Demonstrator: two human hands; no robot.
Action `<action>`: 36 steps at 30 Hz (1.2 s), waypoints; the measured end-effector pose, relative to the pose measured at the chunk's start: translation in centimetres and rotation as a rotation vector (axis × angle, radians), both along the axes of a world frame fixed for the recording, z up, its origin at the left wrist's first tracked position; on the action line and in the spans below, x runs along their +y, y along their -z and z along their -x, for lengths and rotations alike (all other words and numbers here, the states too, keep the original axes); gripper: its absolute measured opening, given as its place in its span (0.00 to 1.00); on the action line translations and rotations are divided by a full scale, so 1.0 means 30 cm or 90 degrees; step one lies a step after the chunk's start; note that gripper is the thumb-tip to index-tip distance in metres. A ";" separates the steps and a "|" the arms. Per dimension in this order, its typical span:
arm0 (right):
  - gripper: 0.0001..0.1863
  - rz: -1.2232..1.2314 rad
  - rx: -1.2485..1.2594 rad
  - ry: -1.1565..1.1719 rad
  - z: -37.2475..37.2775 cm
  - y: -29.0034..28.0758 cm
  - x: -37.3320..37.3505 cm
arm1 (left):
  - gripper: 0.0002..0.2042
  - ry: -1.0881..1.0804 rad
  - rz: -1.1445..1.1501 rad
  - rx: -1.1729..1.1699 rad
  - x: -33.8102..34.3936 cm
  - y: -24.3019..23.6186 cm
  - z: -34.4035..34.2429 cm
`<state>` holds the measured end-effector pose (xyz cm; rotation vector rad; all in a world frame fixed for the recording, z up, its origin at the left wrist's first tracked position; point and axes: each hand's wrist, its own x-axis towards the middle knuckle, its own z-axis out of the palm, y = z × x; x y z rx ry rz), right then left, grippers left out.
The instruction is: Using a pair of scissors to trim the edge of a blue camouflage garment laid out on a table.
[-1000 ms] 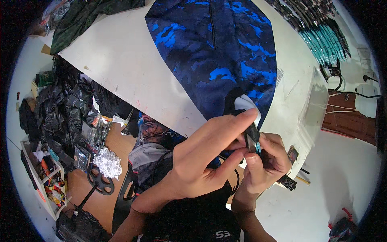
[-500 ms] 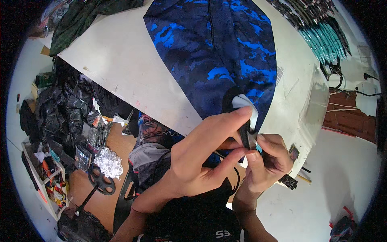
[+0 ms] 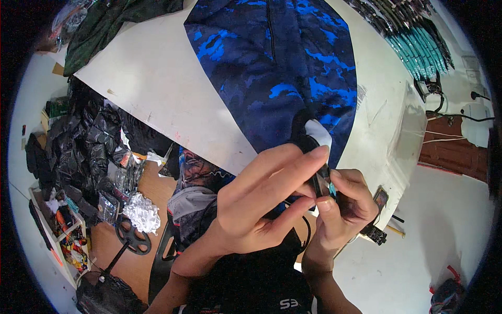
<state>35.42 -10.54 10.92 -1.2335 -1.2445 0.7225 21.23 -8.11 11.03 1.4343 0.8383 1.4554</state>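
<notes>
A blue camouflage garment with a dark zipper lies across the white table, its narrow end drawn up toward me. At that end are a black band and a white patch. My left hand is closed on the black band, its thumb and fingers pinching the edge. Close against it, my right hand is closed too, pinching a small turquoise-and-silver piece at the band's edge. What kind of thing this piece is cannot be made out, and the fingers hide part of it.
The white table has a dark green cloth at its far left. Several dark plastic-wrapped bundles lie below its left edge. Wrapped turquoise packs are stacked at far right. A phone-like object sits by the right edge.
My left index finger has shifted slightly lower over the white patch, covering more of it. The black band has turned a little between my hands, which stay nearly in place.
</notes>
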 end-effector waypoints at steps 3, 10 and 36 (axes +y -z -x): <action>0.19 0.001 0.024 -0.006 0.001 -0.006 -0.001 | 0.27 -0.008 0.006 -0.006 -0.009 -0.005 -0.010; 0.19 -0.001 0.035 -0.012 0.000 -0.012 -0.002 | 0.28 -0.001 0.003 -0.048 -0.013 0.015 -0.016; 0.17 -0.013 0.088 -0.023 0.002 -0.010 0.007 | 0.29 0.017 -0.016 -0.043 -0.012 0.028 -0.022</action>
